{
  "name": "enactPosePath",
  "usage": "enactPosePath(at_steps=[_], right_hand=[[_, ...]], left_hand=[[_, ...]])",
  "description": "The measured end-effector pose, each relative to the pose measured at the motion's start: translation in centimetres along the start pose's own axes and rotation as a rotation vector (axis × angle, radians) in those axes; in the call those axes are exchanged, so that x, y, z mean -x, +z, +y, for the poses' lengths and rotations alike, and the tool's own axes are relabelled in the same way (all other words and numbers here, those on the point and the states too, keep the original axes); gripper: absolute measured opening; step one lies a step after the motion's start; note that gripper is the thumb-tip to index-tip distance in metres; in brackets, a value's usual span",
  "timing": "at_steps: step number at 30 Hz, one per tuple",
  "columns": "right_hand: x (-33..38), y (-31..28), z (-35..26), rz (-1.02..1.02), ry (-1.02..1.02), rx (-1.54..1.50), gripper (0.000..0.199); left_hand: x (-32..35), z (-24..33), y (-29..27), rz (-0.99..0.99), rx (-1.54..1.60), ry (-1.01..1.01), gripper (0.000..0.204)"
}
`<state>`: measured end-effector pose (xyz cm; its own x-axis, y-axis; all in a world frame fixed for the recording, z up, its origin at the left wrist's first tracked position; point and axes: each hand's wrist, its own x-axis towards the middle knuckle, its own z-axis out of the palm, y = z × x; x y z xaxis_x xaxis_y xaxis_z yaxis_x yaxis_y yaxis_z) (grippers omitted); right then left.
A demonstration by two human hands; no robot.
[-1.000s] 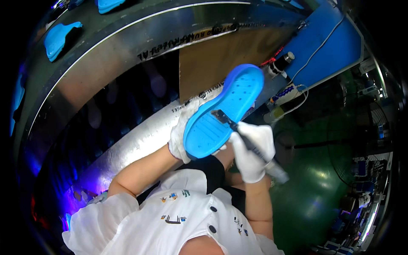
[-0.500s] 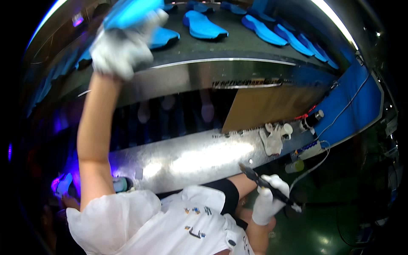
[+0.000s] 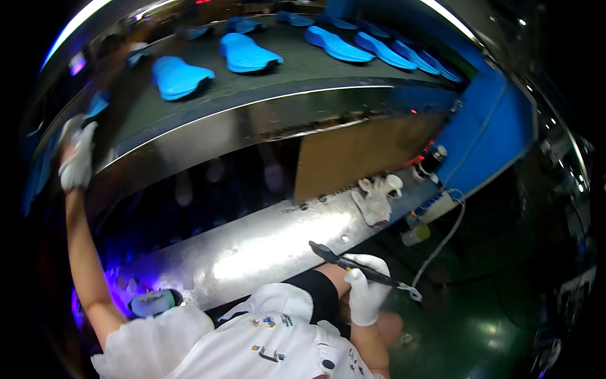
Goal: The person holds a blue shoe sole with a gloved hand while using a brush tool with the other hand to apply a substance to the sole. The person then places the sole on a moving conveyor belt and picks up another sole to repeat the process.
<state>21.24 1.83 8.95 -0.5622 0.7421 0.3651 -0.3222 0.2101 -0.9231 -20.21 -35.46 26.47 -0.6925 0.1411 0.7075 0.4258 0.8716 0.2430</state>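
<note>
My left hand, in a white glove, reaches out at the far left beside the dark belt. Its fingers look apart, though somewhat blurred, and I make out nothing in them. Close by its fingertips lies a small blue shoe sole, partly seen. Farther right on the belt rest more blue soles, among them one sole near the edge and another sole. My right hand, also gloved, is closed round a black-handled brush with a dark flat tip. A pale tube runs near the brush's back end.
Below the belt is a metal shelf with a cardboard sheet above it. Toward its right end lie a spare white glove, a white cup and a dark bottle. A teal object sits at the lower left.
My left hand has swung left and down, and the blue sole it held is no longer in it. My right hand still grips the brush. The whole view has shifted.
</note>
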Motion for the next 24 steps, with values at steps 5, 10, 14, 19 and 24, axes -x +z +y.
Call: enactPosePath(at_steps=[5,10,14,19,24], right_hand=[[-0.5,-0.9,2.0,0.215,0.099,-0.063,0.023],[-0.9,-1.8,3.0,0.367,0.171,-0.074,0.022],[-0.8,-2.0,5.4,0.396,0.221,0.009,0.02],[-1.2,-2.1,6.6,0.435,0.284,0.012,0.021],[-2.2,-1.0,7.3,0.427,0.352,-0.062,0.018]], left_hand=[[13.0,16.2,1.3,0.271,0.925,0.048,0.019],[27.2,20.9,9.8,-0.547,1.229,0.612,0.028],[33.4,25.9,16.9,-0.63,1.37,0.702,0.028],[37.5,23.1,22.2,-0.917,1.302,-0.154,0.03],[34.6,25.8,27.8,-1.551,1.81,-0.925,0.077]])
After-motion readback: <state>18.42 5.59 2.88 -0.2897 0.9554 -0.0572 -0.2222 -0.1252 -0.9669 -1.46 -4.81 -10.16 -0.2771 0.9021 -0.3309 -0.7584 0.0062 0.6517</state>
